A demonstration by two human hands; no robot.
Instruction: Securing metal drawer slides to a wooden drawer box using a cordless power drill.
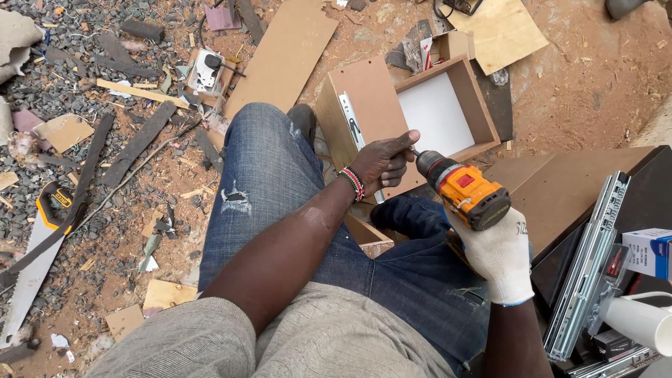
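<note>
Your gloved right hand point(498, 255) grips the orange drill point(463, 192), while your bare left hand point(383, 162) pinches its tip against the metal slide rail point(352, 124) on the wooden drawer box point(406, 115). The drill's long axis runs from lower right to upper left, bit toward the rail. A small white-and-blue carton point(647, 252) sits at the right edge.

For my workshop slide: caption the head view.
Bare left hand steadies a wooden drawer box while the gloved right hand aims an orange cordless drill at it.
</note>
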